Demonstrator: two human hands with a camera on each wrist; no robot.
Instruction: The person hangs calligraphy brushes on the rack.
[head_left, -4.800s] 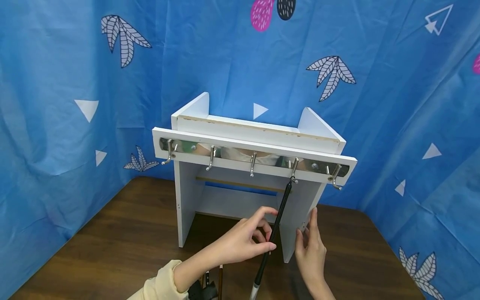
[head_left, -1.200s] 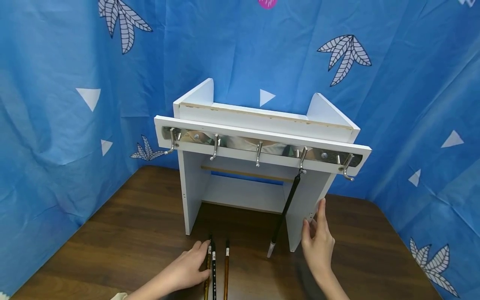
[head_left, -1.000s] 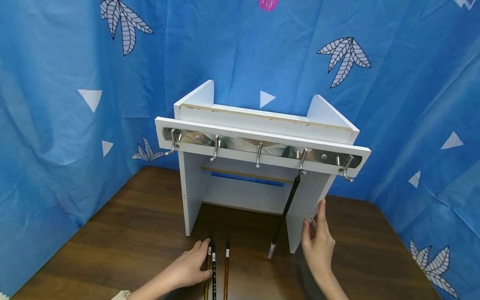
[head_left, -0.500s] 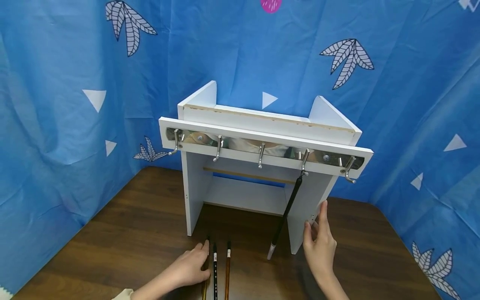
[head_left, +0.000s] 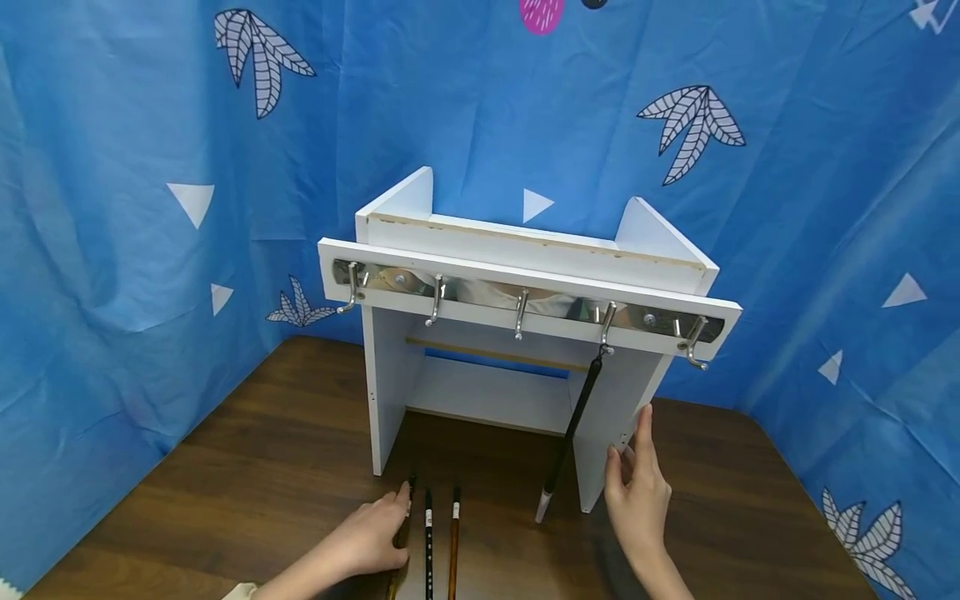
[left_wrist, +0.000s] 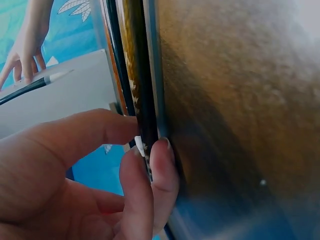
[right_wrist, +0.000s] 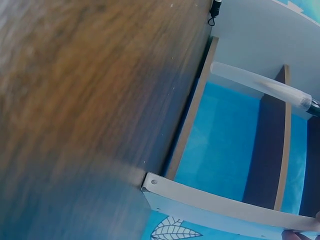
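Observation:
My left hand (head_left: 367, 537) pinches a gold-and-dark calligraphy brush (left_wrist: 142, 95) by its looped end, low over the table. To its right lie a black speckled brush (head_left: 429, 546) and a brown brush (head_left: 454, 542). A black calligraphy brush (head_left: 577, 417) with a whitish capped tip (right_wrist: 260, 85) hangs by its loop from the fourth hook (head_left: 607, 325) of the white shelf unit (head_left: 480, 237). My right hand (head_left: 637, 504) holds the front edge of that unit's right side panel, thumb at the edge and index finger stretched along the outer side.
A metal strip with several hooks runs across the unit's front rail (head_left: 517, 267). The unit stands on a dark wooden table (head_left: 255, 467). Blue patterned cloth (head_left: 480, 100) hangs behind and at both sides.
The left hand has left the brush now hanging on the hook and gone down to the lying brushes. Lately it slid one brush leftward, away from the black speckled one. The right hand stays put.

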